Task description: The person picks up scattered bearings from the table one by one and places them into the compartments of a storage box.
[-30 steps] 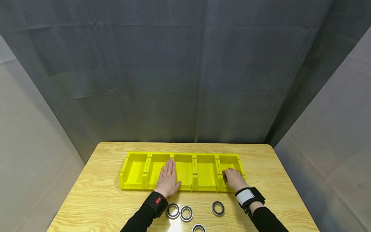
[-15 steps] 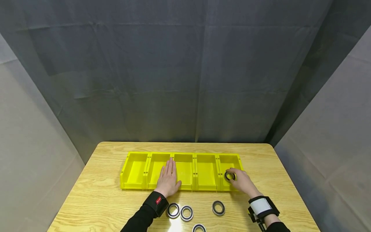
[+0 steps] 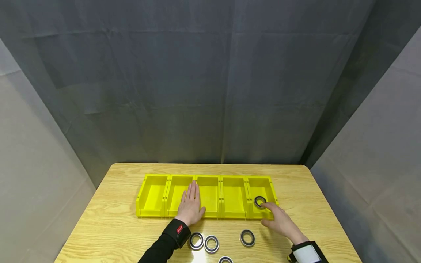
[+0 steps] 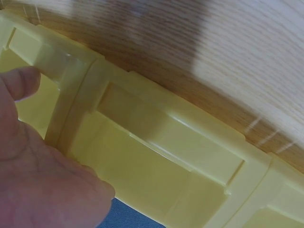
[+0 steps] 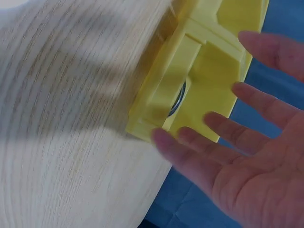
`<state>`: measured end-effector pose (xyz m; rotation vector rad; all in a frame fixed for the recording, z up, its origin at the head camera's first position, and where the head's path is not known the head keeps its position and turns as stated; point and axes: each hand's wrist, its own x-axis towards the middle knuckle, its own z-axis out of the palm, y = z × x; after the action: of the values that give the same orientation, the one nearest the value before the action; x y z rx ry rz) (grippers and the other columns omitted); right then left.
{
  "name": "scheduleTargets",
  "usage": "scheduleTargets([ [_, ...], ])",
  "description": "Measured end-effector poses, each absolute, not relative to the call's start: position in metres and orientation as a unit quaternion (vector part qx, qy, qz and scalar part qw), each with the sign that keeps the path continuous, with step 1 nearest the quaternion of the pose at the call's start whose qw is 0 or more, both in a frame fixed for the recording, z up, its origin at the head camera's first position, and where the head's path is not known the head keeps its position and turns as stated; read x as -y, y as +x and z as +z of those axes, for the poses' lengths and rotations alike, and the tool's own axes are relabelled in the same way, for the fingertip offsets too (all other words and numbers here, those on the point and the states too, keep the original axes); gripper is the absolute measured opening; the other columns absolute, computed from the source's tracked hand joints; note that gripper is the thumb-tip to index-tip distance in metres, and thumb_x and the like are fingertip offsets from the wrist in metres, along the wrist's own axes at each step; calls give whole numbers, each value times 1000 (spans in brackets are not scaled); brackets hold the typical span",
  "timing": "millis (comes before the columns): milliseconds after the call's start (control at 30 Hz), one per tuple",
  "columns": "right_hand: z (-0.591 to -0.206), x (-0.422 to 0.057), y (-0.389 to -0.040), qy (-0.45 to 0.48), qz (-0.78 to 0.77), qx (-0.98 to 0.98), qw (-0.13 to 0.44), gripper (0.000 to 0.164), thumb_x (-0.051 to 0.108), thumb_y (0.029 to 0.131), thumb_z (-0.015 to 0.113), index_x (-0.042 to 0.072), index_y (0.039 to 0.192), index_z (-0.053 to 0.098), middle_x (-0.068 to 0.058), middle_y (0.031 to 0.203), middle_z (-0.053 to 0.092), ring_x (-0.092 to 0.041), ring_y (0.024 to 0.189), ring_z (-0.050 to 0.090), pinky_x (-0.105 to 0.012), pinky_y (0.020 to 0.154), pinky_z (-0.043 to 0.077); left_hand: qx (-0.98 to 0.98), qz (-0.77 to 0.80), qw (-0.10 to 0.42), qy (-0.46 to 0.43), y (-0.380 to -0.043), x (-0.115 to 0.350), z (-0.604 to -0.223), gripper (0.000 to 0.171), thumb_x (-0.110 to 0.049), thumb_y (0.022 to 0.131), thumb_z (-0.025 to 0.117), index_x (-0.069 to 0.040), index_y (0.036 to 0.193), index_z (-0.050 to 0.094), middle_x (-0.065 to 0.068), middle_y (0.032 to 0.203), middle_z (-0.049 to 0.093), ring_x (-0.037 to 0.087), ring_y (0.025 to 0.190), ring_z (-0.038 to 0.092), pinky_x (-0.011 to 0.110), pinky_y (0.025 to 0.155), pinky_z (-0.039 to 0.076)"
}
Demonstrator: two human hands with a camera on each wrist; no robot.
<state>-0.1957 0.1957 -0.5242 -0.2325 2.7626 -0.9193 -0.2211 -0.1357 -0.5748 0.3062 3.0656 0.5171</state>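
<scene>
Yellow bin row (image 3: 152, 213): five compartments across the wooden table (image 3: 98, 226).
Left hand (image 3: 190, 210): fingers straight over second and third bins, seemingly steadying.
Loose ball bearings (image 3: 190, 241): four, near side.
Rightmost bin (image 3: 263, 188): holds one ball bearing (image 3: 255, 202).
Right hand (image 3: 281, 223): fingers and thumb apart, gripping nothing; probably letting go.
Next move: calls for fingertips clearing the bin wall.

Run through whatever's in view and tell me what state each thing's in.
Left hand: flat, fingers straight, across the yellow bins.
Right hand: fingers spread, holding nothing.
Yellow bins: upright, open-topped, in a row.
Ring in the rightmost bin: not gripped.
Four loose rings: on the table, one partly out of frame.
Dark cloth: hanging, creased.
</scene>
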Motion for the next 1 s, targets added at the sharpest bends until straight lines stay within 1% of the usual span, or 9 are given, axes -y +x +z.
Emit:
scheduleTargets([
  [133,-524,-195,-190,-75,-318,-936,134,57,10,84,77,0,137,58,-31,143,52,-54,132,47,-67,105,43,-981,164,12,99,-221,136,-575,87,-29,94,67,8,157,19,26,168,12,42,156,16,56,126,18],
  [267,-525,-193,-184,-81,-321,-930,160,54,12,83,79,1,133,61,-27,138,57,-50,130,51,-66,105,43,-983,151,3,102,-223,137,-583,87,-31,96,66,7,158,18,24,169,10,40,157,14,55,127,17],
  [433,-530,-189,-178,-135,-326,-912,209,51,12,84,79,-2,129,61,-26,134,59,-50,127,52,-68,103,42,-983,151,-13,105,-226,138,-590,88,-33,95,67,6,158,19,23,169,11,39,156,17,55,127,19],
  [600,-537,-180,-171,-194,-326,-897,227,54,13,83,79,-6,130,59,-27,131,60,-50,122,55,-69,100,44,-983,150,-11,102,-226,138,-589,89,-35,94,67,5,158,20,22,169,10,39,157,16,54,127,19],
  [667,-540,-176,-167,-212,-322,-894,227,54,14,82,80,-5,129,60,-25,129,62,-48,119,57,-66,99,46,-984,148,-12,102,-226,137,-589,88,-35,94,67,6,158,20,23,169,10,39,156,17,54,127,19],
  [767,-545,-171,-162,-236,-312,-896,212,52,17,81,81,-3,125,62,-17,124,64,-41,111,61,-56,93,52,-984,147,-13,101,-226,137,-588,88,-34,95,67,6,158,20,23,169,11,39,156,17,54,127,19],
  [800,-547,-169,-161,-239,-309,-897,207,51,18,81,82,-2,125,63,-16,124,63,-39,109,61,-54,92,53,-984,148,-13,101,-226,138,-588,88,-34,94,67,6,158,20,23,169,11,39,156,17,54,127,19],
  [933,-552,-162,-156,-230,-304,-906,183,52,17,80,83,-2,124,63,-18,125,60,-40,110,59,-57,90,52,-984,148,-7,101,-224,137,-583,86,-32,95,67,7,157,21,24,168,12,40,156,18,55,127,19],
  [1000,-554,-160,-154,-214,-302,-911,184,53,16,78,83,-2,124,63,-19,125,59,-40,111,56,-60,89,50,-984,151,-1,99,-223,136,-582,86,-31,95,66,7,157,20,24,168,11,40,156,17,55,127,18],
])
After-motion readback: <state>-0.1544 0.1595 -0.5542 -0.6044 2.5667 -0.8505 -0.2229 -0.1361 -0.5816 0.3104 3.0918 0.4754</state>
